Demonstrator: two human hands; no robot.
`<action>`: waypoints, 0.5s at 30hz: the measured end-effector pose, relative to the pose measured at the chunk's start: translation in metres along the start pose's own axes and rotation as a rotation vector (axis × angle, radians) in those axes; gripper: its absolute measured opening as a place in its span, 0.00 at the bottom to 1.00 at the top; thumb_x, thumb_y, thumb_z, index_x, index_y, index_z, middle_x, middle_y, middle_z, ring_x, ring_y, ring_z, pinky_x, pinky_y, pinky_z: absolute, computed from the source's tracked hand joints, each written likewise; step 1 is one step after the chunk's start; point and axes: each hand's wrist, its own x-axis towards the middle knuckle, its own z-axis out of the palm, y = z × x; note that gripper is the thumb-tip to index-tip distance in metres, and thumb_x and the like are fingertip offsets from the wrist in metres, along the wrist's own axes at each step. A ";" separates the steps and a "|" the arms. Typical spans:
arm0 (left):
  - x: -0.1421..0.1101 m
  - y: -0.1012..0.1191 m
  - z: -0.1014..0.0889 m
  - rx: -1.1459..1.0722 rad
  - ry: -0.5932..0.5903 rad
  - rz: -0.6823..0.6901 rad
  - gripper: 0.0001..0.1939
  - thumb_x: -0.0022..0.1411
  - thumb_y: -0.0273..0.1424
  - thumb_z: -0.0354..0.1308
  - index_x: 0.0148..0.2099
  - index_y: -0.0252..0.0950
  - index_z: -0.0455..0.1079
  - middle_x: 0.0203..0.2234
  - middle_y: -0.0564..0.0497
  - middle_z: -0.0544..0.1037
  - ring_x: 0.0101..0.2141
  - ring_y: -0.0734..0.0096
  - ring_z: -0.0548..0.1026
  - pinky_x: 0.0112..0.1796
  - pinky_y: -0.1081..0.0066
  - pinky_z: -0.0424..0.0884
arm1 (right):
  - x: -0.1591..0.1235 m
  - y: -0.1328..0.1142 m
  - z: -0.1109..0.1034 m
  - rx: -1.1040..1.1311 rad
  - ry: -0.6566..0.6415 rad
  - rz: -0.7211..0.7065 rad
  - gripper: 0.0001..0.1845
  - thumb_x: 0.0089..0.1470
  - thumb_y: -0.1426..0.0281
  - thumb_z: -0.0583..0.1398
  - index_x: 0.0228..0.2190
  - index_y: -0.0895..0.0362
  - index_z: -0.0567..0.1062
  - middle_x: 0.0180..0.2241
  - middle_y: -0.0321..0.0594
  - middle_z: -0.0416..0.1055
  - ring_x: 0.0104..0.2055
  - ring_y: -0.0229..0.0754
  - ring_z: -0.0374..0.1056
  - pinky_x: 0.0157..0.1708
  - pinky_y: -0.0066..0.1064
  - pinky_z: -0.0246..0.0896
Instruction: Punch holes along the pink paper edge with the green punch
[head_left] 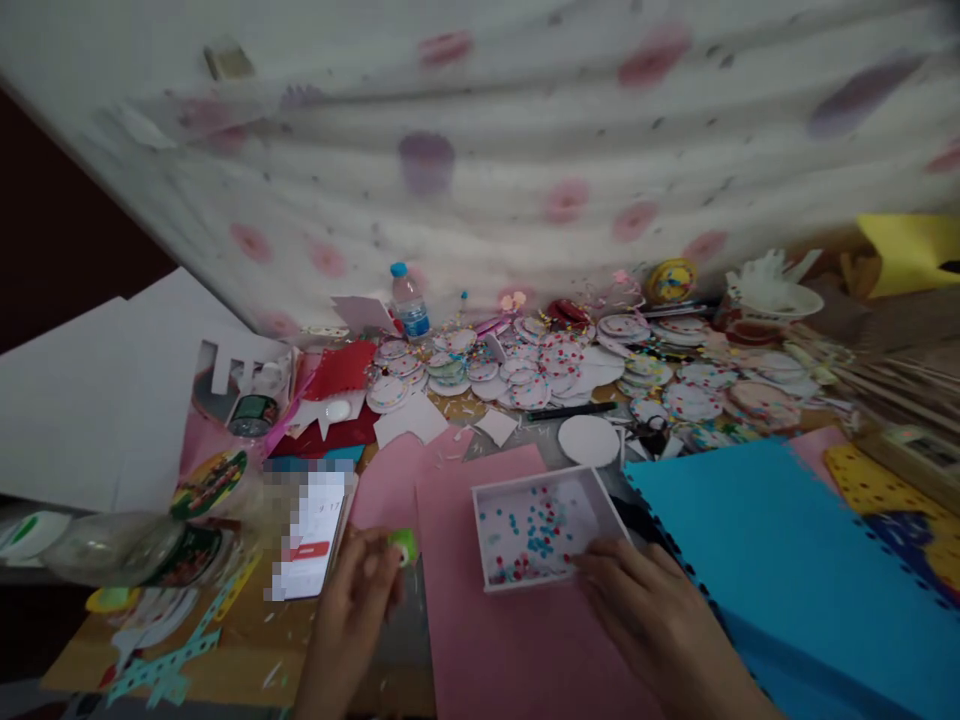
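Observation:
In my left hand, fingers closed, is a small bright green piece with a pale spot on it; its exact kind is unclear. A shallow white paper box rests on a pink sheet, with red and blue confetti dots scattered over its bottom. My right hand is at the box's front right corner, its fingertips pinched together over the rim. Whether they grip the rim or a dot is too small to tell. The hand covers that corner.
A phone and a large plastic bottle lie at the left. Blue card covers the right. Behind are several dotted paper discs, a black pen, a white disc and a water bottle before a flowered curtain.

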 end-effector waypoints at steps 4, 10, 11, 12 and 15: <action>-0.045 0.017 0.039 -0.318 -0.143 -0.118 0.24 0.52 0.52 0.60 0.41 0.38 0.67 0.18 0.55 0.73 0.17 0.75 0.66 0.20 0.77 0.60 | 0.006 -0.029 -0.002 0.265 0.070 0.040 0.22 0.57 0.68 0.58 0.53 0.53 0.63 0.48 0.47 0.68 0.45 0.44 0.69 0.41 0.32 0.67; -0.075 0.024 0.097 -0.594 -0.548 -0.170 0.26 0.49 0.53 0.62 0.41 0.37 0.68 0.25 0.53 0.73 0.19 0.77 0.67 0.22 0.76 0.62 | 0.010 -0.045 -0.017 0.616 0.012 0.039 0.21 0.57 0.59 0.59 0.51 0.48 0.67 0.46 0.43 0.69 0.50 0.45 0.67 0.46 0.31 0.67; -0.076 0.025 0.100 -0.591 -0.601 -0.162 0.26 0.52 0.53 0.59 0.42 0.37 0.68 0.24 0.53 0.73 0.18 0.77 0.67 0.22 0.76 0.63 | 0.010 -0.042 -0.020 0.645 0.004 0.041 0.19 0.57 0.60 0.59 0.50 0.48 0.68 0.45 0.42 0.70 0.49 0.45 0.68 0.46 0.30 0.67; -0.075 0.027 0.101 -0.567 -0.640 -0.144 0.25 0.55 0.53 0.57 0.43 0.37 0.67 0.24 0.53 0.73 0.18 0.77 0.67 0.22 0.75 0.63 | 0.010 -0.037 -0.023 0.663 0.004 0.042 0.17 0.58 0.61 0.58 0.49 0.48 0.69 0.44 0.42 0.70 0.48 0.44 0.68 0.45 0.30 0.67; -0.063 0.032 0.087 -0.398 -0.584 -0.075 0.21 0.62 0.48 0.52 0.47 0.37 0.67 0.30 0.48 0.77 0.28 0.70 0.74 0.31 0.72 0.69 | 0.004 -0.017 -0.027 0.621 0.042 0.083 0.14 0.59 0.65 0.57 0.47 0.49 0.68 0.44 0.41 0.70 0.48 0.43 0.69 0.45 0.29 0.67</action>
